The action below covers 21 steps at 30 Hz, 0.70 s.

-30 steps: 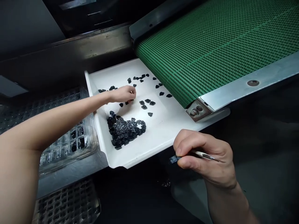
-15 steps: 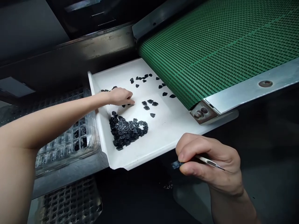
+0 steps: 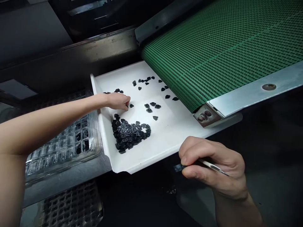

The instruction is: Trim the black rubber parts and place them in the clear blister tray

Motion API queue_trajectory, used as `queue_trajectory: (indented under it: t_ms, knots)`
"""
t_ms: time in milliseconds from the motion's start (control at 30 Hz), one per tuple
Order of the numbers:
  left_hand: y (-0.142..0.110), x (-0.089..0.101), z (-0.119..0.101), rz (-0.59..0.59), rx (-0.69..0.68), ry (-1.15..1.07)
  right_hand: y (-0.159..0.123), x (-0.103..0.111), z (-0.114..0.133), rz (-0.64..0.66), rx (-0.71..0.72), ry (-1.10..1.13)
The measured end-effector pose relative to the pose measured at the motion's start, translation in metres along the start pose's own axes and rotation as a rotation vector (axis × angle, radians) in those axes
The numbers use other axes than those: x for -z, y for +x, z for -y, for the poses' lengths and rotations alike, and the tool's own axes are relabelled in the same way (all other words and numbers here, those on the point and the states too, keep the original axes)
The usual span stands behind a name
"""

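My left hand [image 3: 119, 101] reaches over the white tray [image 3: 137, 160], thumb and fingers pinched at a small black plastic part [image 3: 127, 107] mostly hidden by the fingertips. Another loose part [image 3: 132, 106] lies just right of them. Below is a heap of black parts [image 3: 129, 130], many with round, spoked faces. In front of the tray, my right hand [image 3: 214, 167] pinches a small dark piece [image 3: 178, 167] between thumb and forefinger. That same hand also grips a thin white-handled tool [image 3: 210, 164] with a slim metal point lying across the palm.
A green mesh conveyor belt [image 3: 213, 56] ends over the tray's right side, with a metal side rail [image 3: 255, 91]. Several loose parts [image 3: 151, 106] are scattered on the tray. On the left, a clear compartment tray [image 3: 59, 148] holds some black parts; another compartment tray [image 3: 73, 205] lies lower down.
My left hand has drawn back slightly left and its fingertips have come down lower, uncovering a loose part beside them. The right hand keeps its hold, nearly unmoved.
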<state>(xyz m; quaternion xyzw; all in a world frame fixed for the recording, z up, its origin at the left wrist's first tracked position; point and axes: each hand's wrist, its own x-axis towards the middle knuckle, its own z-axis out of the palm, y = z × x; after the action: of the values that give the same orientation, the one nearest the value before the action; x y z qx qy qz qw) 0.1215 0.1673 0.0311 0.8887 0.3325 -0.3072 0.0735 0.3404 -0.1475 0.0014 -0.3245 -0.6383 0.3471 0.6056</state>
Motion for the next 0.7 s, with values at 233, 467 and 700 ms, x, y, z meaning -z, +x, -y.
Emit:
queue_trajectory:
  t_ms: [233,467,700]
  knots:
    - [0.001,0.002,-0.017,-0.042,-0.063,0.147,-0.002,0.0,0.0,0.008,-0.001,-0.021]
    - [-0.001,-0.016,-0.018,-0.102,-0.071,0.137,-0.002,-0.001,-0.001,0.002,0.007,-0.023]
    - [-0.001,-0.005,-0.004,-0.211,-0.065,-0.227,-0.007,0.0,-0.006,-0.017,0.001,-0.021]
